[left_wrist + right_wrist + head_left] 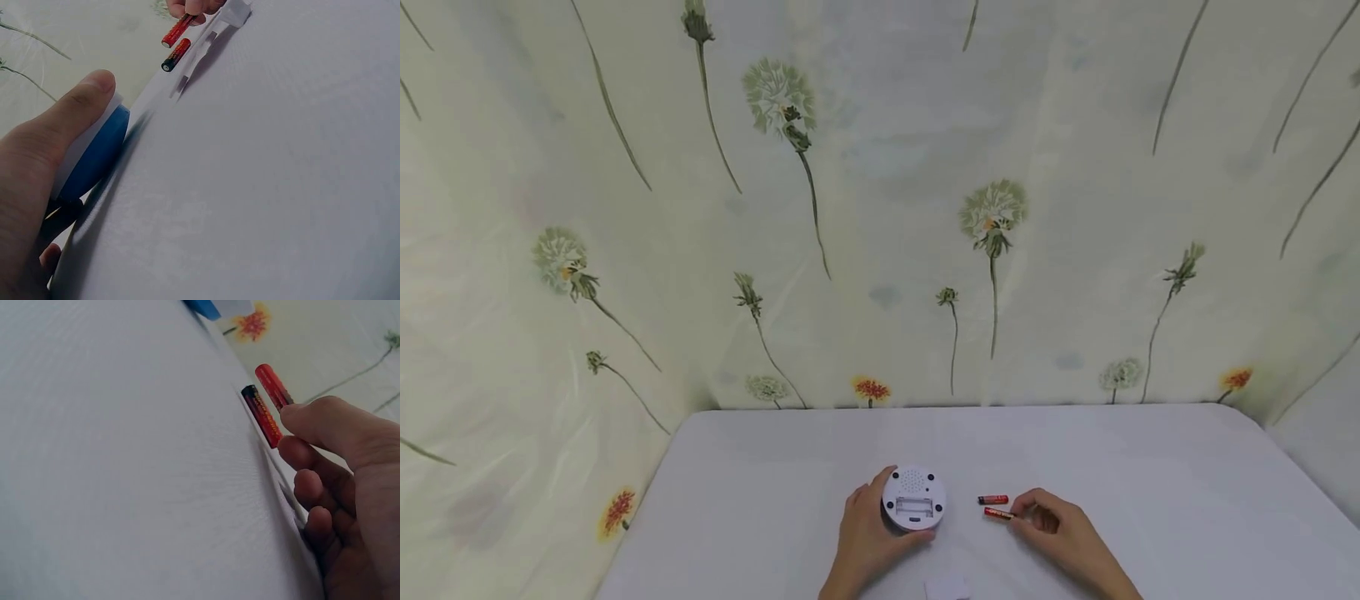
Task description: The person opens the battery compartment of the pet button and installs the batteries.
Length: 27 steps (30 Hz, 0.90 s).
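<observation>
A round white device [913, 498] with a blue side faces its underside upward in the head view. That underside has a speaker grille, small dark feet and an uncovered battery compartment without batteries in it. My left hand [871, 535] grips the device around its rim, thumb on the near side; the left wrist view shows the blue side [97, 153] under the thumb. Between the thumb and fingers of my right hand [1063, 533] is one end of a red battery [273, 384], held just off the table. A second battery [993, 499], red with a dark end, lies beside it.
A small white piece [947, 588] lies at the near edge of the head view, between the hands. White cloth covers the table [760, 483]. Behind it hangs a pale curtain [880, 200] with dandelion prints.
</observation>
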Tool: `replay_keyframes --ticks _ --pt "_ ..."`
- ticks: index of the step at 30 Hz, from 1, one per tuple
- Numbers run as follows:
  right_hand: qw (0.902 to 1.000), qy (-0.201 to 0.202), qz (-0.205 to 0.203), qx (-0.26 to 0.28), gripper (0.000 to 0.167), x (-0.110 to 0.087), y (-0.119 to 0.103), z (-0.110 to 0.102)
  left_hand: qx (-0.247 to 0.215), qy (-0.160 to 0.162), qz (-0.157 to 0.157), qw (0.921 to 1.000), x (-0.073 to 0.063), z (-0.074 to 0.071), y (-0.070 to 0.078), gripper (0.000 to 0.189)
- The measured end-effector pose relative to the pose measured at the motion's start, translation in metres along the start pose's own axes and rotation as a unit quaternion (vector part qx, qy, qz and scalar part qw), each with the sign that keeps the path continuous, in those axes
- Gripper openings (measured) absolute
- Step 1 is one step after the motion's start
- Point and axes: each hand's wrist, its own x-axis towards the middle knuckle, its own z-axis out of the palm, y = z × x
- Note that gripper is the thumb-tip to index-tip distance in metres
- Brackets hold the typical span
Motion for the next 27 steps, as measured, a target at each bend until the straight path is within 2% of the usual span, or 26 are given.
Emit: replay_keyframes --ticks 2,4,9,13,20,27 --pt "0.9997 -0.003 0.016 0.019 0.011 -0.004 0.001 0.001 -0.001 -0.002 0.001 1.0000 -0.003 0.001 -0.001 0.103" --pt "0.9996 -0.002 0.014 0.024 0.011 -0.006 0.002 0.002 0.000 -0.003 -0.001 1.0000 -0.005 0.001 -0.002 0.103" --pt "0.9996 0.003 -0.017 0.023 0.013 -0.005 0.005 0.001 -0.003 -0.002 -0.003 1.0000 -0.004 0.003 -0.004 0.103" --pt "0.9993 0.000 -0.021 0.031 0.014 0.000 0.001 0.000 -0.004 0.001 0.007 1.0000 0.000 0.000 -0.006 0.103" --pt "0.9980 -0.013 -0.005 0.062 0.013 0.004 -0.035 -0.010 -0.011 -0.008 0.009 0.9999 0.004 -0.004 -0.005 0.103" --pt "0.9945 0.005 -0.054 0.090 0.015 0.006 -0.013 -0.004 -0.019 -0.016 -0.001 0.9997 -0.001 -0.003 -0.002 0.104"
